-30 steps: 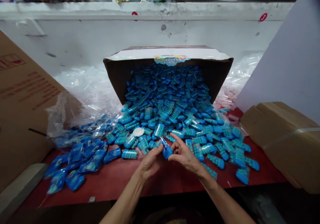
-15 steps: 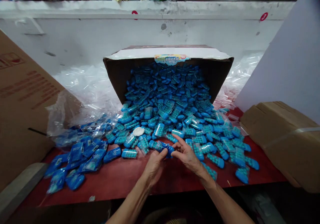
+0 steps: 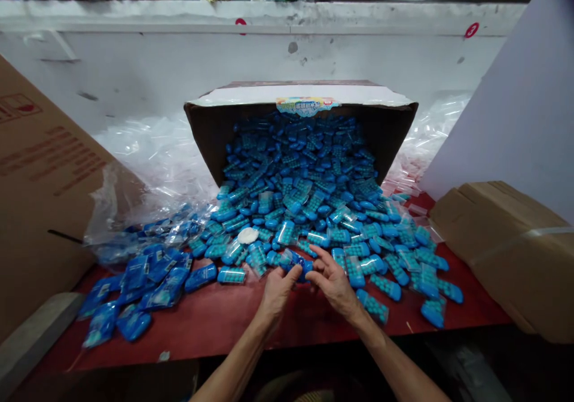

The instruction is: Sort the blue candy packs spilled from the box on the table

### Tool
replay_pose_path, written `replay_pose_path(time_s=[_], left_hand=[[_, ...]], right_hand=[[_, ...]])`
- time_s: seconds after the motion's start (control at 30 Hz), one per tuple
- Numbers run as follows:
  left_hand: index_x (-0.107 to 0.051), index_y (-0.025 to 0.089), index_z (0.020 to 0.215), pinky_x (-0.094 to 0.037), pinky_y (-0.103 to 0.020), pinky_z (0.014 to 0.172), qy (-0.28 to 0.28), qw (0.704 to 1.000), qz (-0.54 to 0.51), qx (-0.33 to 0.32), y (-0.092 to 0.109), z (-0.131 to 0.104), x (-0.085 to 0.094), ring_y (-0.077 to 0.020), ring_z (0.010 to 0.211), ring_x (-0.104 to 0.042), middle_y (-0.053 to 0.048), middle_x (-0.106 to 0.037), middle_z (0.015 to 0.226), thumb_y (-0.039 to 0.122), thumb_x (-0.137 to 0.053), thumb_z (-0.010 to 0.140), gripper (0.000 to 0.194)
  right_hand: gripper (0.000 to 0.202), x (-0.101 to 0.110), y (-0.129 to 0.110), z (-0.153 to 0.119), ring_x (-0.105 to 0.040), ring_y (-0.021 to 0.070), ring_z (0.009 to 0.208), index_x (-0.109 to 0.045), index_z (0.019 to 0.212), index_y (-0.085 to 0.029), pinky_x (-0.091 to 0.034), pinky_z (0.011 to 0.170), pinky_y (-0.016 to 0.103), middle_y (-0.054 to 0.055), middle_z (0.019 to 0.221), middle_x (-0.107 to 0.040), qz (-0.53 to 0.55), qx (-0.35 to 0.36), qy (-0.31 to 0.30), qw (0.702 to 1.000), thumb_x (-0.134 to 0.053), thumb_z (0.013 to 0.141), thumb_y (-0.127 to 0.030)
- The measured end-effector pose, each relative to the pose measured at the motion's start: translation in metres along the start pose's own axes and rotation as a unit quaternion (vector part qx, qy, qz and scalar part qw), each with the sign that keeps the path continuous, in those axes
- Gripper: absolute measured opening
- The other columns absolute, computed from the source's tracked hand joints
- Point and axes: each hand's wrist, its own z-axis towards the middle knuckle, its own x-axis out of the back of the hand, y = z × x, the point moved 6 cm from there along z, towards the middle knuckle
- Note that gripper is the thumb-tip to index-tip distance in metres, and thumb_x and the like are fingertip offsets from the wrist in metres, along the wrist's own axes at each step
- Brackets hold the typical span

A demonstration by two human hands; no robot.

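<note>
Both hands meet at the table's front middle over a small blue plastic case (image 3: 299, 262) with a dark blue printed wrapper. My left hand (image 3: 278, 288) pinches its near left side, thumb on top. My right hand (image 3: 334, 279) grips the right end between thumb and fingers, the index finger stretched out above. The fingers hide part of the case. Behind them spreads a heap of clear-and-blue cases filled with turquoise beads (image 3: 309, 201). Left of my hands lie several cases in dark blue printed wrappers (image 3: 168, 288).
A tipped carton (image 3: 399, 145) spills the heap onto the red table (image 3: 215, 330). Clear plastic sleeves (image 3: 152, 157) pile up behind at left. Large cardboard boxes flank me, one at left (image 3: 40, 180) and one at right (image 3: 511, 252). A white round piece (image 3: 247, 235) lies on the heap.
Both hands stay in nearly the same place. The wrapped case has turned slightly between the fingers, and more of its dark blue printed side shows.
</note>
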Motion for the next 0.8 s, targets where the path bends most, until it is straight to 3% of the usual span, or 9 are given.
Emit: replay_pose_path(time_s=[0.17,0.27,0.37,0.67,0.73,0.8], left_hand=[[-0.059,0.016,0.086,-0.039,-0.021,0.051,-0.129,0.969,-0.198,0.069,0.001,-0.015,-0.019,-0.0104,0.06,-0.054,-0.003,-0.062,0.075,0.029,-0.061,0.07,0.021],[-0.059,0.013,0.083,-0.038,-0.021,0.05,-0.189,0.951,-0.228,0.091,-0.003,-0.021,-0.027,-0.0099,0.056,-0.052,-0.003,-0.059,0.066,0.031,-0.054,0.075,0.02],[-0.058,0.014,0.087,-0.039,-0.022,0.052,-0.214,0.948,-0.227,0.063,0.001,-0.023,-0.032,-0.01,0.057,-0.053,-0.003,-0.06,0.068,0.028,-0.052,0.077,0.018],[-0.058,0.014,0.086,-0.044,-0.026,0.058,-0.159,0.956,-0.238,0.057,0.001,-0.02,-0.03,-0.014,0.064,-0.058,-0.004,-0.062,0.071,0.027,-0.053,0.076,0.017],[-0.058,0.014,0.085,-0.045,-0.026,0.057,-0.113,0.961,-0.247,0.057,0.003,-0.018,-0.015,-0.0146,0.063,-0.058,-0.005,-0.062,0.07,0.027,-0.053,0.076,0.017],[-0.059,0.013,0.079,-0.046,-0.028,0.057,-0.049,0.958,-0.277,0.053,0.009,-0.018,0.013,-0.0158,0.064,-0.058,-0.006,-0.063,0.069,0.029,-0.052,0.076,0.017]], right_hand=[[0.044,-0.002,0.0,0.004,-0.046,0.0053,0.043,-0.044,0.115,-0.024,-0.04,0.042,0.018,-0.007,0.059,-0.043,0.005,-0.023,-0.049,0.999,-0.058,0.074,-0.029],[0.048,-0.005,0.002,0.004,-0.053,0.0086,0.048,-0.043,0.116,-0.025,-0.044,0.044,0.021,-0.005,0.064,-0.05,0.035,-0.053,-0.099,0.993,-0.06,0.072,-0.034],[0.053,-0.009,0.004,0.0,-0.056,0.0106,0.049,-0.04,0.119,-0.024,-0.045,0.043,0.021,-0.003,0.067,-0.056,0.058,-0.086,-0.148,0.984,-0.06,0.071,-0.038],[0.05,-0.005,0.013,0.003,-0.052,0.009,0.045,-0.042,0.118,-0.021,-0.045,0.044,0.024,-0.003,0.065,-0.051,0.031,-0.083,-0.112,0.99,-0.054,0.074,-0.043],[0.049,0.002,0.018,0.006,-0.049,0.0087,0.046,-0.041,0.119,-0.022,-0.045,0.044,0.024,-0.003,0.065,-0.05,-0.01,-0.084,-0.095,0.992,-0.049,0.077,-0.045],[0.041,0.012,0.019,0.01,-0.049,0.0096,0.05,-0.047,0.114,-0.021,-0.045,0.049,0.025,-0.002,0.067,-0.051,-0.12,-0.056,-0.056,0.99,-0.046,0.079,-0.043]])
